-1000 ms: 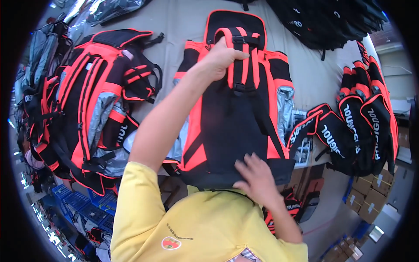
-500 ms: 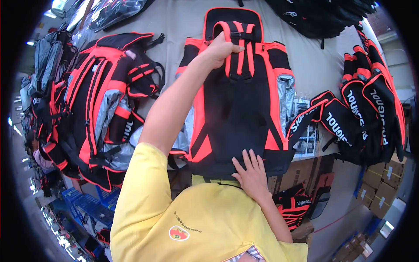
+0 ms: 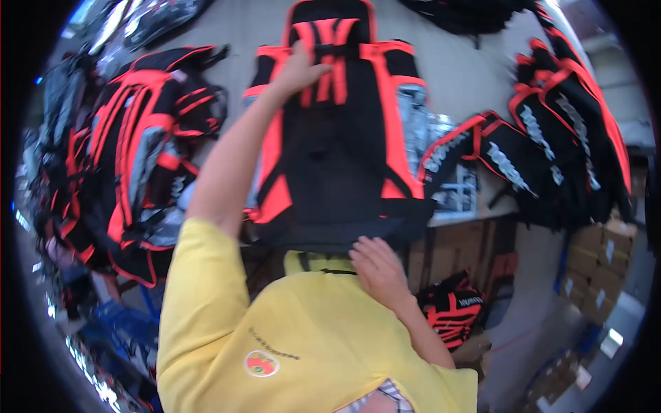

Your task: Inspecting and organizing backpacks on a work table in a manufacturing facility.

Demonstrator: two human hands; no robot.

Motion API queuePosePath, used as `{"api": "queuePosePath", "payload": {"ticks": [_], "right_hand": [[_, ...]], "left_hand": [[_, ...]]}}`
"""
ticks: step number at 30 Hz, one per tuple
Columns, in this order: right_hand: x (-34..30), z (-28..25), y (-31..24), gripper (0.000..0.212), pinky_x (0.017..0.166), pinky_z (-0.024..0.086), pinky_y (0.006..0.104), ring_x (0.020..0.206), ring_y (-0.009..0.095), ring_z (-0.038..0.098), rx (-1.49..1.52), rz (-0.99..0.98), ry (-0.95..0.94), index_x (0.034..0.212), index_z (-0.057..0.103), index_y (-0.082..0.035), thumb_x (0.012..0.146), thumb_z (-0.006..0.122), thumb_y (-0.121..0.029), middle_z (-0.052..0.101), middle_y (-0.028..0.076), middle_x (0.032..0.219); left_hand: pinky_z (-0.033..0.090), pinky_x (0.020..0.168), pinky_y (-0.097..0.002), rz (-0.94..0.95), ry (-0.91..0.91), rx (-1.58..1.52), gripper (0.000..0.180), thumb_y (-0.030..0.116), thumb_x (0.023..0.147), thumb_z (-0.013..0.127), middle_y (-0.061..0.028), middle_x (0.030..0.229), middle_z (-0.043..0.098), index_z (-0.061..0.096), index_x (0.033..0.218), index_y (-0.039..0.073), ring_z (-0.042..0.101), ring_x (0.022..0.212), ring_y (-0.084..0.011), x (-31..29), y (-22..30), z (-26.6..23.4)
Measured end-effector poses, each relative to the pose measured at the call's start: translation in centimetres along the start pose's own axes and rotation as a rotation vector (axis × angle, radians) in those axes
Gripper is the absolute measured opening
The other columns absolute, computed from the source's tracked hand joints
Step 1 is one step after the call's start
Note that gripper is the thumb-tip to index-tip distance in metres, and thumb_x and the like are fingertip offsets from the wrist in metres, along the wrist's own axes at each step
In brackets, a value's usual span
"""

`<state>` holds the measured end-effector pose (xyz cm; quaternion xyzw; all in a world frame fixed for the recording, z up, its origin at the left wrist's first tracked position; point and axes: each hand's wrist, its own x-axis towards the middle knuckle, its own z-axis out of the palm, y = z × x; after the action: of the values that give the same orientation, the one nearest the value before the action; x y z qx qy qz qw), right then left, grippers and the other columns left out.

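A black and orange-red backpack with silver side panels lies on the table, its bottom end nearest me. At its far end my left hand rests on the left side of the orange-edged straps, thumb stretched across them and apart from the fingers. Motion blur softens its fingertips. Past the straps lies the pack's black top flap with an orange edge. My right hand is at the pack's near bottom edge, fingers extended and holding nothing.
Another orange and black backpack lies at left. Several black and orange fabric panels hang over the table's right side. Black bags lie at the far edge. Below are cardboard boxes and a small orange and black bag.
The whole view has shifted, so the table and pack appear farther up and left. My left hand remains by the straps; my right hand sits slightly lower against the pack's near edge.
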<state>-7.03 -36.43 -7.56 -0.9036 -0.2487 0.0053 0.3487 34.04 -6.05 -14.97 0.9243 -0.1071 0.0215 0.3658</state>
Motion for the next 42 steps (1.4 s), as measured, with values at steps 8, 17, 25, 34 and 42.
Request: {"api": "queuePosePath", "payload": {"ticks": [8, 17, 25, 34, 42], "right_hand": [[-4.7, -4.9, 2.7, 0.015, 0.088, 0.060, 0.0404, 0.099, 0.031, 0.076, 0.170, 0.342, 0.401, 0.113, 0.076, 0.003, 0.100, 0.071, -0.001, 0.078, 0.015, 0.109], [-1.6, -5.7, 14.8, 0.047, 0.103, 0.052, 0.0398, 0.124, 0.034, 0.066, 0.226, 0.423, 0.371, 0.144, 0.063, 0.000, 0.103, 0.074, -0.017, 0.066, 0.021, 0.141], [0.0, -12.7, 16.5, 0.031, 0.074, 0.051, 0.0311, 0.080, 0.012, 0.061, 0.248, 0.511, -0.138, 0.099, 0.074, -0.001, 0.085, 0.090, -0.024, 0.070, 0.000, 0.085], [-6.0, -22.0, 22.0, 0.052, 0.079, 0.059, 0.0301, 0.081, 0.016, 0.072, 1.002, 0.349, -0.166, 0.123, 0.059, -0.002, 0.108, 0.065, -0.051, 0.072, 0.007, 0.093], [-7.8, -22.4, 22.7, 0.044, 0.086, 0.060, 0.0352, 0.100, 0.016, 0.069, 1.308, 0.364, 0.209, 0.135, 0.060, -0.009, 0.103, 0.076, -0.034, 0.068, 0.003, 0.116]], "left_hand": [[0.055, 0.104, -0.0463, -0.159, 0.292, 0.076, 0.068, 0.021, 0.099, 0.078, -0.0298, 0.139, 0.064, 0.046, 0.152, -0.006, 0.066, 0.127, -0.0421, -19.5, 6.9, -3.4], [0.050, 0.102, -0.0467, -0.251, 0.258, 0.353, 0.058, 0.023, 0.075, 0.097, -0.0198, 0.126, 0.059, 0.064, 0.116, -0.002, 0.059, 0.118, -0.0373, -39.4, 14.9, -3.4], [0.054, 0.096, -0.0482, -0.420, 0.073, 0.362, 0.039, 0.008, 0.078, 0.079, -0.0194, 0.111, 0.071, 0.067, 0.114, 0.001, 0.069, 0.111, -0.0398, -42.4, 14.0, -9.9], [0.050, 0.073, -0.0240, -0.864, 0.043, -0.447, 0.027, 0.017, 0.096, 0.081, -0.0009, 0.087, 0.071, 0.069, 0.117, 0.003, 0.060, 0.080, -0.0067, -45.4, 14.8, -22.3], [0.055, 0.079, -0.0299, -0.534, -0.282, -0.190, 0.049, 0.017, 0.088, 0.089, -0.0075, 0.104, 0.074, 0.069, 0.131, 0.003, 0.066, 0.090, -0.0117, -44.8, 14.8, -24.7]]}}
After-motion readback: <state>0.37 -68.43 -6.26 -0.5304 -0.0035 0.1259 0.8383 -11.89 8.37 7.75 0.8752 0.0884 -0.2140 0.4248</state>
